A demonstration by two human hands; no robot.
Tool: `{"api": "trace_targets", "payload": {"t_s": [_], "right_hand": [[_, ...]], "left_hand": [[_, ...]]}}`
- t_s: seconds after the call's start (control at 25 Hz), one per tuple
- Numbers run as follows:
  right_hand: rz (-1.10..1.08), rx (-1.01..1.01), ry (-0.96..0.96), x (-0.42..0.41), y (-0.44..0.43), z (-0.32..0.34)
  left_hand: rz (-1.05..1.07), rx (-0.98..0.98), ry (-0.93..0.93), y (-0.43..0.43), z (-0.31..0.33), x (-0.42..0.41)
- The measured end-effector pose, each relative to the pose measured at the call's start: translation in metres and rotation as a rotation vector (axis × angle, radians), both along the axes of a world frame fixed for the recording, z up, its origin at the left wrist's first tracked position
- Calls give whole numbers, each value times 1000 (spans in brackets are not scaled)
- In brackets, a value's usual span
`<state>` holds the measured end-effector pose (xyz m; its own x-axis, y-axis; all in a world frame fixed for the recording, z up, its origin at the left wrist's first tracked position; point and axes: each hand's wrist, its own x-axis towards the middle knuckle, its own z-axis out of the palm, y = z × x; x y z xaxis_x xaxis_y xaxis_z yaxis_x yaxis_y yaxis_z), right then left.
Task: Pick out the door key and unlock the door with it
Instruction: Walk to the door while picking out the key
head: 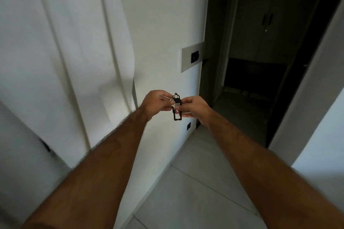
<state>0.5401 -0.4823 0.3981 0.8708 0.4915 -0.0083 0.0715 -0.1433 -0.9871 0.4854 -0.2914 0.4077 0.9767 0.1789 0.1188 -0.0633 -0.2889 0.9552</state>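
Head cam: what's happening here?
A person holds a bunch of keys in front of them with both hands, the left hand and the right hand each pinching part of it, apparently sorting through them. A black fob hangs from the bunch. No key is at a lock yet. They stand by a white wall next to a dark open doorway.

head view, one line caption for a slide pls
Both hands, left and right, hold a key bunch out before a white wall, beside a dark doorway.
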Motion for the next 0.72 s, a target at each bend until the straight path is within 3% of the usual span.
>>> {"api": "trace_targets", "payload": {"t_s": [0.24,0.52,0.72], "right_hand": [[-148,-65,-96,70,19,32],[-339,-61,-145,143,22,57],[-365,-15,-154,192,0,65]], "left_hand": [[-100,60,-90,24,25,87],[7,584,-245,48,51,176],[-43,797,-262,36,50,221]]}}
